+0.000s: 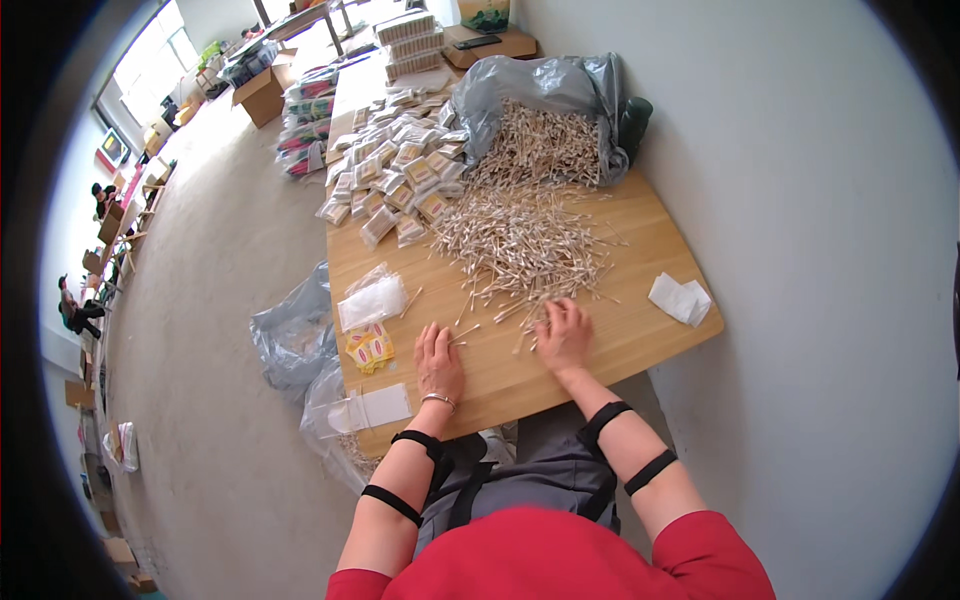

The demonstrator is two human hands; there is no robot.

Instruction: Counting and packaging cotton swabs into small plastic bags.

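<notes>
A loose pile of cotton swabs (520, 240) spreads over the wooden table in front of me. My right hand (565, 338) is at the pile's near edge, its fingers apart and bent down onto the swabs; a few stick out beside the thumb. My left hand (440, 365) lies on the tabletop, fingers stretched forward, with a couple of stray swabs (464, 333) beside the fingertips. Left of it are yellow printed cards (370, 347), clear plastic pouches (372, 302) and a white card in plastic (380, 407).
A grey plastic bag (500, 85) full of swabs lies open at the back. Packed small bags of swabs (400, 165) are heaped beside it. Folded white tissue (680, 298) sits near the right edge. A wall (800, 250) stands close right; plastic bags (295, 335) hang at the left.
</notes>
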